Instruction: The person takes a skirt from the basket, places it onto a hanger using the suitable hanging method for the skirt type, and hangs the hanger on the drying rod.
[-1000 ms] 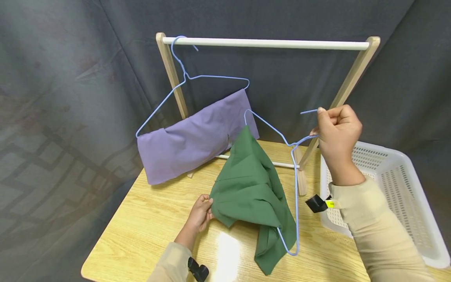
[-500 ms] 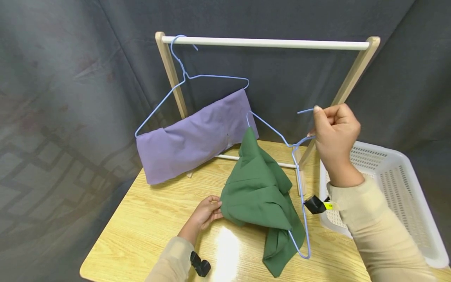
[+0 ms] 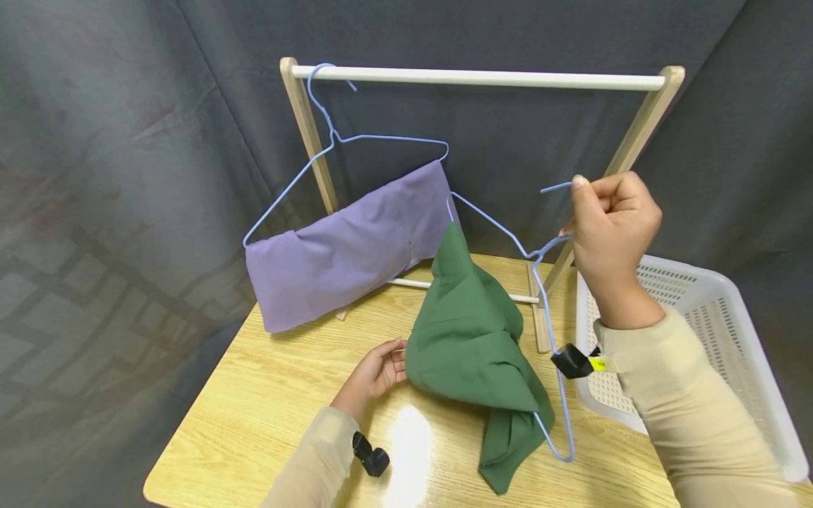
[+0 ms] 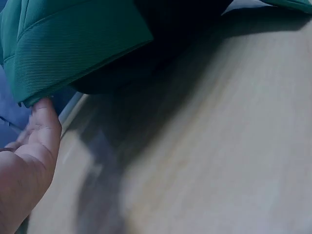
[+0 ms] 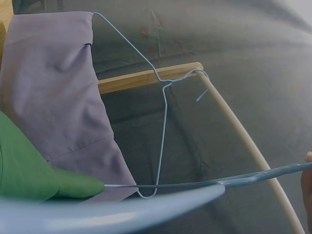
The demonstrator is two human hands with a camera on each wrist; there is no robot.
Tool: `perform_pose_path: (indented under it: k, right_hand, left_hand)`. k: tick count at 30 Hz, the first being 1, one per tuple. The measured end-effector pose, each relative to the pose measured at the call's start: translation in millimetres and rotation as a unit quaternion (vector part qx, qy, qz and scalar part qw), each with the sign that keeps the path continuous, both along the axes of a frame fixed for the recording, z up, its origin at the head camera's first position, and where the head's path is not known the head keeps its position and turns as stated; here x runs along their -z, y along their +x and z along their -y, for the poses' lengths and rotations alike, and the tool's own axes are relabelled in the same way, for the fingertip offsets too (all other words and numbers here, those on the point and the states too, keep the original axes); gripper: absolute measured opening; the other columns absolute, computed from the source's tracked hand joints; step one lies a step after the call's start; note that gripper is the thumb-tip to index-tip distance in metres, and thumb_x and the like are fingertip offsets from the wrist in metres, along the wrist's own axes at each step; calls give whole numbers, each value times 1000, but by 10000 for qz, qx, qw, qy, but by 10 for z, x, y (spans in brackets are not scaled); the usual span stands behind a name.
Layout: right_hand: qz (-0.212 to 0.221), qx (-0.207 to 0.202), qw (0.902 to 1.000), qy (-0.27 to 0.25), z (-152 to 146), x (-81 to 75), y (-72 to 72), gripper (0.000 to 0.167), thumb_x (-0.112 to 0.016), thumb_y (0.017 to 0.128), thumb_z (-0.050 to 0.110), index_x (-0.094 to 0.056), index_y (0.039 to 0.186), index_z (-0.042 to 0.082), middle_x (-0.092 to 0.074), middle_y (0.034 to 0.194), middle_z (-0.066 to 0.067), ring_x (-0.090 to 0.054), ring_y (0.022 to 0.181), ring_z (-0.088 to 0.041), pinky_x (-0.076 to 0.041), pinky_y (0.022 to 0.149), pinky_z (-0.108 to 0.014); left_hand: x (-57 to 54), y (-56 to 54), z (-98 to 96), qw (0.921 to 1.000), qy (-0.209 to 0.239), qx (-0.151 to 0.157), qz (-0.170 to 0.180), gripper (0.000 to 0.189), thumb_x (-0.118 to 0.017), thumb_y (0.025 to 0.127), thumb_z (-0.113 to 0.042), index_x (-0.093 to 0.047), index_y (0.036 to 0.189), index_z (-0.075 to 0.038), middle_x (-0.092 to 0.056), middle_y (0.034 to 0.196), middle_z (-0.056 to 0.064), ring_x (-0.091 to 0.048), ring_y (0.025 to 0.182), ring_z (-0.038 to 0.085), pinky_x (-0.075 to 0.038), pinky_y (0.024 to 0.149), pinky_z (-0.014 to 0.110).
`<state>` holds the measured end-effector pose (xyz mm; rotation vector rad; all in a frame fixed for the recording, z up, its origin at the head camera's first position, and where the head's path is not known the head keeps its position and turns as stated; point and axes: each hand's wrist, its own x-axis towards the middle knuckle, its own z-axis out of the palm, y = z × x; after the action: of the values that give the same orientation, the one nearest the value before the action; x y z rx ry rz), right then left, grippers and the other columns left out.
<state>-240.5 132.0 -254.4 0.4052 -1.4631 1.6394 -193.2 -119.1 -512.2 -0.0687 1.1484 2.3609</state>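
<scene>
My right hand (image 3: 615, 233) grips a blue wire hanger (image 3: 489, 222) by its hook, holding it tilted above the table. Draped over the hanger's lower part is a green cloth garment (image 3: 470, 339), bunched, with one corner hanging low. My left hand (image 3: 381, 370) lies at the garment's left edge, fingers extended. In the left wrist view, a fingertip (image 4: 44, 105) meets the garment's lower edge. The right wrist view shows the hanger's near arm (image 5: 112, 214) large and blurred, and only a sliver of the right hand at the right edge.
A wooden rack (image 3: 625, 141) with a white rail (image 3: 476, 76) stands on the table (image 3: 222, 416). From its left end hangs another blue hanger (image 3: 286, 190) with a folded purple cloth (image 3: 343, 261). A white perforated basket (image 3: 730, 296) sits at the right. Grey curtains (image 3: 159, 141) form the backdrop.
The garment and hanger have shifted right, and the right hand has risen slightly. The left hand has moved right and loosened from pinching the garment's edge to extended fingers.
</scene>
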Motion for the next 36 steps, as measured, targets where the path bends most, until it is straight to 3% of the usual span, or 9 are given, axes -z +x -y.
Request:
perform_pose_path:
  k: [5,8,12,16,20,25,30,36]
  right_hand:
    - [-132,-353,9990,-223,-25,-13,26,17,-58,73,-10,-51,58,-4,-42,37,-2,-43,29,-8,-35,33,-15]
    - [-179,-517,9981,-271,-28,-8,55,17,-58,72,-10,-50,57,-6,-42,37,-3,-43,29,-8,-34,33,-15]
    - [-248,-629,9974,-255,-24,-7,92,18,-58,72,-11,-48,57,-9,-41,37,-4,-43,30,-9,-35,34,-16]
    - [-338,-633,9972,-192,-26,-16,116,19,-58,72,-11,-47,57,-11,-41,37,-4,-43,30,-9,-34,34,-16]
    - [-383,-651,9969,-199,-46,-23,128,19,-58,72,-11,-47,57,-11,-42,38,-4,-44,31,-9,-35,34,-16]
    - [-363,-682,9965,-305,-95,-38,116,19,-59,72,-10,-47,58,-12,-43,38,-5,-44,31,-10,-35,34,-16]
    - [-358,-532,9973,-346,-158,-56,88,20,-59,73,-9,-47,58,-13,-43,39,-5,-43,31,-9,-35,34,-16]
    - [-303,-280,9977,-533,-222,-67,65,16,-59,73,-10,-50,59,-9,-45,40,-6,-44,31,-10,-36,34,-15]
  left_hand:
    - [-106,-189,-45,9995,64,299,18,27,-27,94,-21,-52,90,-11,-59,77,0,-59,67,11,-47,62,25]
    - [-161,-298,-88,9995,11,324,24,22,-29,94,-20,-49,93,-10,-57,79,0,-58,65,10,-47,61,26]
    - [-228,-434,-148,9998,-125,147,55,20,-30,94,-20,-47,96,-8,-52,80,1,-55,60,9,-47,57,23]
    - [-289,-566,-215,9992,-374,-115,29,25,-31,94,-24,-50,87,-9,-52,74,0,-52,52,7,-45,52,22]
    - [-342,-677,-285,9974,-598,-374,114,28,-38,92,-31,-54,87,-10,-57,71,-2,-55,59,7,-46,59,22]
    - [-405,-734,-314,9949,-778,-608,-195,31,-42,92,-23,-44,117,-5,-57,88,0,-56,75,11,-46,70,25]
    - [-462,-766,-288,9936,-566,-851,-474,31,-36,93,-13,-37,123,-4,-56,84,0,-56,69,10,-47,64,23]
    - [-523,-747,-257,9890,-264,-1424,-314,29,-33,94,-15,-36,121,-4,-53,86,-2,-54,72,8,-45,66,23]
